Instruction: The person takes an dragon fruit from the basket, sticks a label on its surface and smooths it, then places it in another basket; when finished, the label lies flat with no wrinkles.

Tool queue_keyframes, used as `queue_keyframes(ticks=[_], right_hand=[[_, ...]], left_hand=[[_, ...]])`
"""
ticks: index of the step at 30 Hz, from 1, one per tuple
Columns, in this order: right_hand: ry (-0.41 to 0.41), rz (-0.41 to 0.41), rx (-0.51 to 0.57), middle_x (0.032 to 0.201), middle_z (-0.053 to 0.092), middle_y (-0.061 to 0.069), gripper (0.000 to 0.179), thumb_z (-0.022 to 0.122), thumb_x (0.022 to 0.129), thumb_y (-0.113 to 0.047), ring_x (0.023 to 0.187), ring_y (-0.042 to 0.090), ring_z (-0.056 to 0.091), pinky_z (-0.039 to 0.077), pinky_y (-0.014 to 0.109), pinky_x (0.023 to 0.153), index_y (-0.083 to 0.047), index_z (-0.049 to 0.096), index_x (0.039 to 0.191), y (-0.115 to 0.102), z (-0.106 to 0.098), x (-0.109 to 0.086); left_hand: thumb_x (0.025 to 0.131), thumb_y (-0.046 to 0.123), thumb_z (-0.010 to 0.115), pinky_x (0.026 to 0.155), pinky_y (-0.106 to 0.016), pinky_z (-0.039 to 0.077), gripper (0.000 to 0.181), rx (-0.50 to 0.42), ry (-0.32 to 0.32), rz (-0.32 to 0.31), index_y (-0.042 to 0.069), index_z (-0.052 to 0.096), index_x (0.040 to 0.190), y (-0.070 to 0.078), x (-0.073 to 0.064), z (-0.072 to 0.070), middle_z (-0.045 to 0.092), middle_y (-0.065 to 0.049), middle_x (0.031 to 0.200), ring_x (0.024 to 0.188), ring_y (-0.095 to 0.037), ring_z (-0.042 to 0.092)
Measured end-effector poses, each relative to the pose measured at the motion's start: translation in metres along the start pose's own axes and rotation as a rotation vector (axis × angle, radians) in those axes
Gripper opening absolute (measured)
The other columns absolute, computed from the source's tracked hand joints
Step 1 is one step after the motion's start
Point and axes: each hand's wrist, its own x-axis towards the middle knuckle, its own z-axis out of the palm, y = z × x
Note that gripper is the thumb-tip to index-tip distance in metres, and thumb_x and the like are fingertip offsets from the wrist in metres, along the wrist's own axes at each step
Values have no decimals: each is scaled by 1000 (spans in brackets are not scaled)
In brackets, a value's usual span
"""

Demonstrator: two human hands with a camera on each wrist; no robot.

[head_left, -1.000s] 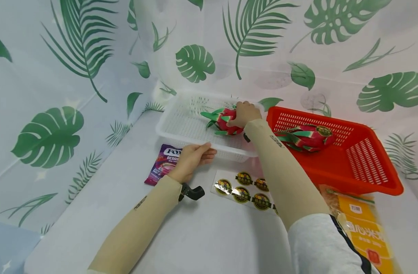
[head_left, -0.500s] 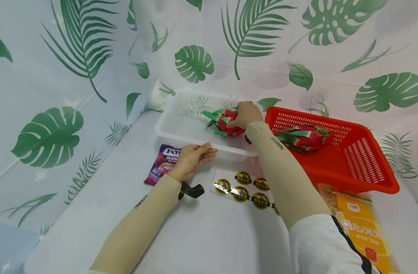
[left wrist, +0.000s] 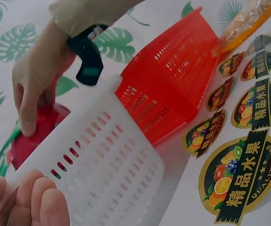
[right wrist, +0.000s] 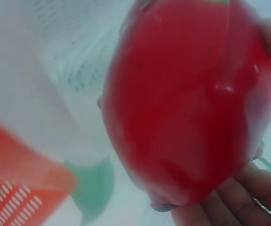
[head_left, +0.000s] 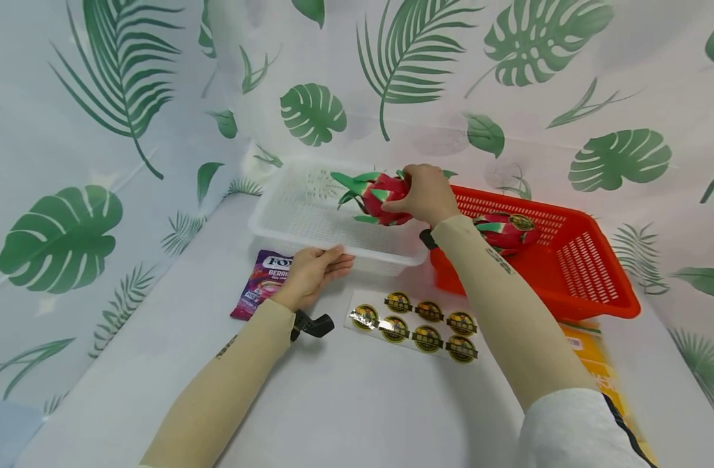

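Observation:
My right hand (head_left: pixel 430 195) grips a pink-red dragon fruit (head_left: pixel 386 198) with green leafy tips, over the right half of the white plastic basket (head_left: pixel 301 221). In the right wrist view the red skin of the dragon fruit (right wrist: pixel 173 103) fills the middle, with fingers curled beneath. My left hand (head_left: pixel 310 273) holds the basket's front rim between thumb and fingers, as the left wrist view also shows. A second dragon fruit (head_left: pixel 503 237), bearing an oval gold-and-black label (head_left: pixel 521 223), lies in the red basket (head_left: pixel 582 266), partly hidden by my right forearm.
In front of the white basket lies a sheet of oval fruit stickers (head_left: pixel 412 328). A purple candy bag (head_left: pixel 257 286) is partly under my left hand. Beside my right arm lies a yellow bag (head_left: pixel 594 364). Leaf-patterned cloth (head_left: pixel 418 120) hangs behind the baskets.
My right hand has raised the dragon fruit and shifted it slightly right above the white basket. My left hand stays on the rim. The head view has turned a little right.

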Motion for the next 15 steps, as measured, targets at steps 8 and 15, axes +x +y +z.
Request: queue_keyframes(ticks=[8, 15], right_hand=[[60, -6, 14, 125, 66, 16, 70, 87, 82, -40, 114, 32, 57, 60, 50, 92, -2, 60, 135, 7, -36, -44], [103, -22, -17, 131, 66, 18, 77, 88, 81, -38, 116, 34, 57, 58, 53, 94, -2, 57, 142, 18, -58, -92]], left_hand=[[106, 15, 61, 82, -24, 63, 26, -9, -14, 3, -8, 64, 118, -1, -3, 1, 78, -1, 85, 84, -13, 77], [106, 14, 60, 79, -22, 63, 21, -2, -22, 5, -4, 65, 113, 1, -4, 3, 78, 0, 83, 80, -11, 77]])
